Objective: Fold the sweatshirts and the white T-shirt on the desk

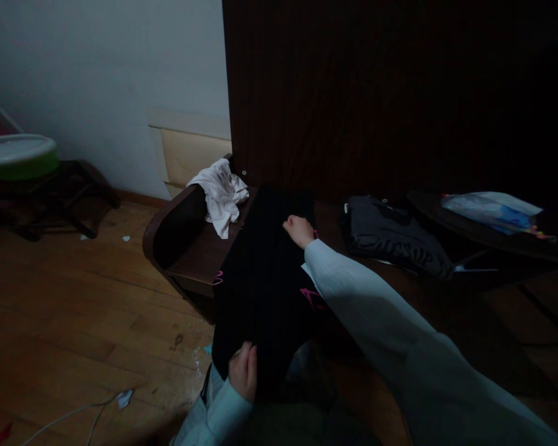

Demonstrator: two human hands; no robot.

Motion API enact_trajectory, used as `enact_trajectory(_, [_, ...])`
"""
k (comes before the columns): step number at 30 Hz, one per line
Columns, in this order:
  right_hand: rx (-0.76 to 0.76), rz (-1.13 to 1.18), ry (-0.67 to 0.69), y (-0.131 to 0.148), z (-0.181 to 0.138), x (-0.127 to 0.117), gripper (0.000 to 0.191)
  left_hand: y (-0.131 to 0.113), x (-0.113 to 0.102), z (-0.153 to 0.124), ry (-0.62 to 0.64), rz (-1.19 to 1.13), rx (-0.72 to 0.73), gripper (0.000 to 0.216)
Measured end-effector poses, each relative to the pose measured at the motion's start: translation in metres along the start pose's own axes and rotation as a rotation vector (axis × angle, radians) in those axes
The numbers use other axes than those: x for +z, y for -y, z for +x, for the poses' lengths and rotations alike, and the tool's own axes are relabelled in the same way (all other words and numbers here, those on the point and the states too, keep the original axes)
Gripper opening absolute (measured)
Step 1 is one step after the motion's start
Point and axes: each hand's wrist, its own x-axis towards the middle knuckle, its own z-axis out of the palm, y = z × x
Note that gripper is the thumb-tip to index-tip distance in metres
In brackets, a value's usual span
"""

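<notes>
A black garment (265,272) with pink markings lies spread over the dark wooden bench (193,263), its near end hanging toward my lap. The room is dim, so I cannot tell what kind of garment it is. At its near end my left hand (244,370) is closed, pinching the black cloth. Farther up, my right hand (300,231) is closed on the same garment, with its fingers bent against the fabric. Both sleeves are light-coloured.
A crumpled white cloth (223,193) lies by the bench's armrest. Folded dark grey clothing (390,235) with lettering rests to the right, near a plastic packet (493,209) on a round dark seat. A green basin (21,158) stands far left. A cable (74,412) crosses the floor.
</notes>
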Motion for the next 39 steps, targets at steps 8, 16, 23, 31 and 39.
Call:
enact_trajectory(8, [-0.053,0.01,-0.057,-0.004,-0.006,0.018,0.026,0.009,0.001,0.006,-0.168,-0.078,0.035,0.031])
enact_trajectory(16, [-0.154,0.002,-0.044,-0.008,-0.008,0.025,0.028,-0.066,-0.037,0.103,-0.07,-0.009,0.282,0.016])
enact_trajectory(23, [-0.211,0.15,0.06,-0.013,0.002,0.018,0.02,-0.096,0.012,0.187,0.223,0.454,0.446,0.034])
enact_trajectory(31, [-0.033,0.291,0.234,-0.022,0.06,0.001,0.022,-0.07,0.031,0.192,0.262,0.512,0.451,0.053])
enact_trajectory(39, [0.081,-0.103,0.002,-0.018,0.124,-0.002,0.038,-0.07,0.035,0.193,0.275,0.483,0.427,0.057])
